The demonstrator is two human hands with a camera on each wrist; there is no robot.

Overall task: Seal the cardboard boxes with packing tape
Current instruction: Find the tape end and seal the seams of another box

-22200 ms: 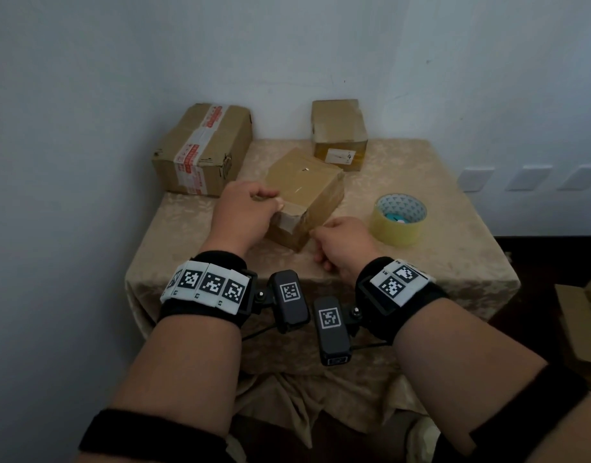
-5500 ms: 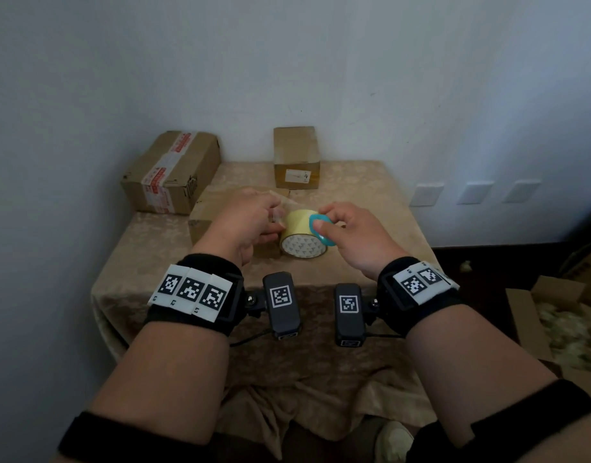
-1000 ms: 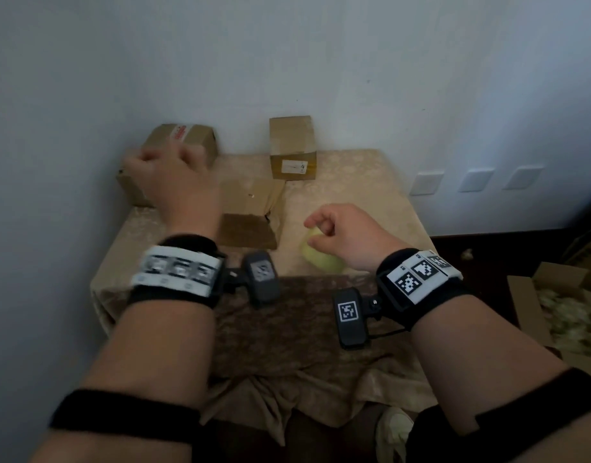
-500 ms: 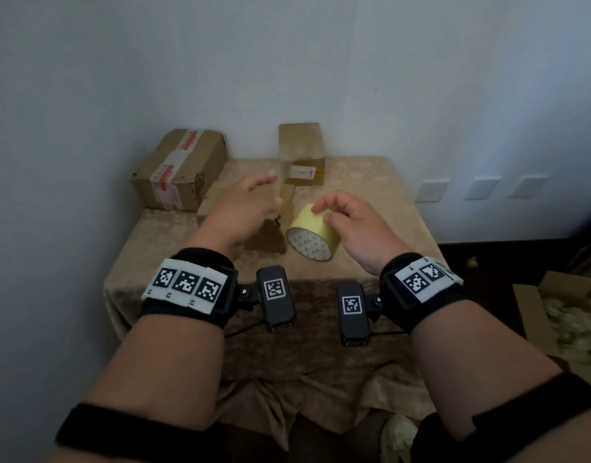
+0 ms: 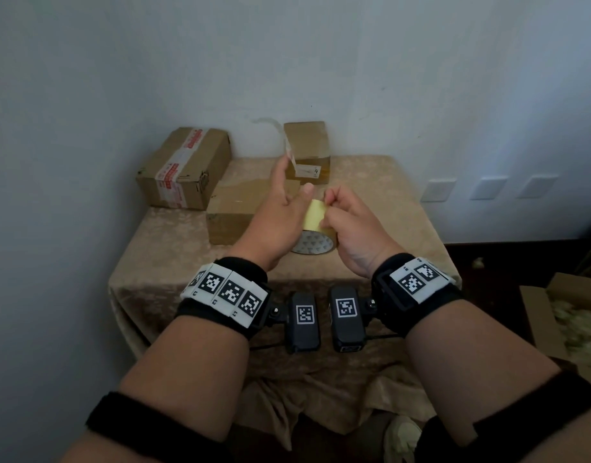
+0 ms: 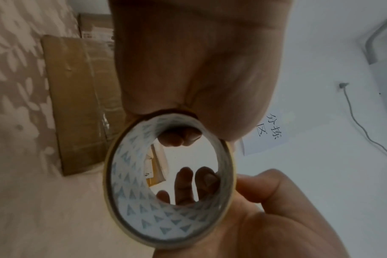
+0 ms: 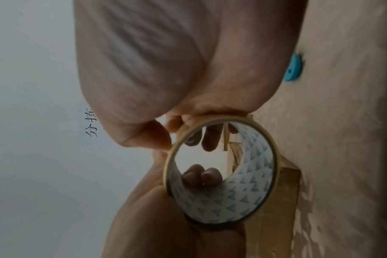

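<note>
Both hands hold the tape roll [image 5: 315, 228] in the air above the table [image 5: 381, 182], near its front edge. The right hand [image 5: 350, 228] has its grip curled round the roll, fingers pinching the outer rim. The left hand [image 5: 277, 215] cups the roll from the other side with fingers spread, a loose clear strip [image 5: 289, 150] rising from its fingertips. The plain cardboard box [image 5: 235, 212] sits just behind the hands; two more boxes [image 5: 187, 165] stand at the back edge.

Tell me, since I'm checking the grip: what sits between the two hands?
The tape roll, in the head view: the left hand and the right hand flank it; both wrist views look through its core.
</note>
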